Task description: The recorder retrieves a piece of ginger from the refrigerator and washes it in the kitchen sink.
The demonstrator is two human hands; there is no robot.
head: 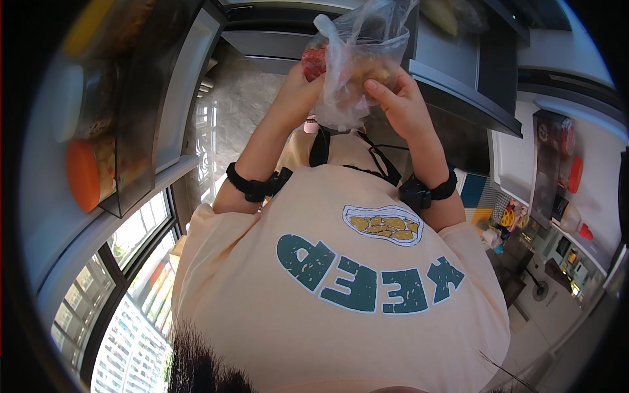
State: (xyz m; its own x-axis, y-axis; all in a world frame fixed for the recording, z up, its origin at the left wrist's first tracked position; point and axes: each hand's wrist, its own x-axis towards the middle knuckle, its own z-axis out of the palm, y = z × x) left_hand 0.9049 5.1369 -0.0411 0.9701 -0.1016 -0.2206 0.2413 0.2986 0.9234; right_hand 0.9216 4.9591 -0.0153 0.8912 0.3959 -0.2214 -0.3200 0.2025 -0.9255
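Observation:
A thin clear plastic bag (339,98), crumpled and partly see-through, is held up in front of my body. Its left side is gripped by my left hand (300,96), whose fingertips are hidden behind the bag. A red-patterned packet (314,63) shows beside those fingers; whether it lies inside the bag is unclear. My right hand (404,105) pinches the bag's right side, thumb in front. Behind the plastic are pale yellowish lumps (376,72), too blurred to identify.
Open refrigerator doors flank me. The left door's bin (142,113) holds jars, one with an orange lid (82,175); the right door's bin (545,167) holds containers. Ahead, a pulled-out drawer (464,96) contains a bagged yellowish item (440,15). Grey floor tiles (241,98) lie below.

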